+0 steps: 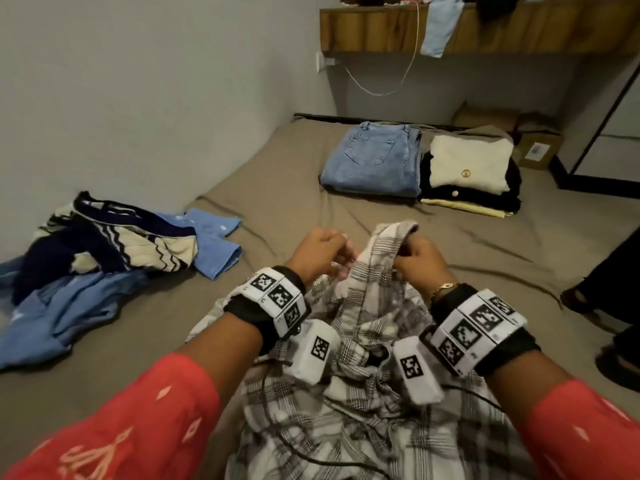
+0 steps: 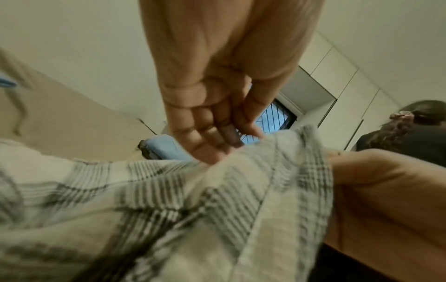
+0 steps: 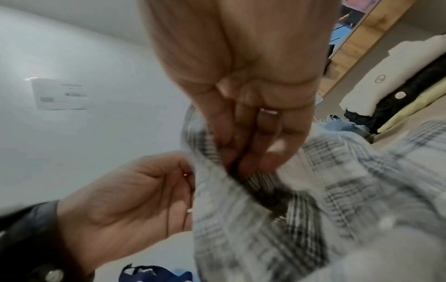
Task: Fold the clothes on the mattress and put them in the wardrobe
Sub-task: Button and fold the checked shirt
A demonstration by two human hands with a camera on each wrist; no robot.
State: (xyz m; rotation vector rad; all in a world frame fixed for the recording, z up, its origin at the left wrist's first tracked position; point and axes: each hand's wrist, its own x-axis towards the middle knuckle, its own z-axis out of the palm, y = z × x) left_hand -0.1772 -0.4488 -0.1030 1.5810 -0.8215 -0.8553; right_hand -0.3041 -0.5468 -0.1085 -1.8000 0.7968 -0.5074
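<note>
A white and grey plaid shirt (image 1: 363,341) lies bunched in front of me on the brown mattress (image 1: 277,168). My right hand (image 1: 417,259) pinches its raised top edge, thumb against fingers, as the right wrist view shows on the plaid shirt (image 3: 313,200) under my right hand (image 3: 243,152). My left hand (image 1: 325,252) is beside it with fingers curled at the cloth. In the left wrist view my left hand (image 2: 217,137) closes its fingertips on the plaid shirt (image 2: 169,209).
Unfolded blue and navy-striped clothes (image 1: 104,258) are heaped at the left. Folded jeans (image 1: 374,161) and a stack of folded tops (image 1: 471,171) sit at the far end. A wooden shelf (image 1: 485,29) hangs above. Another person's legs (image 1: 609,289) stand at the right.
</note>
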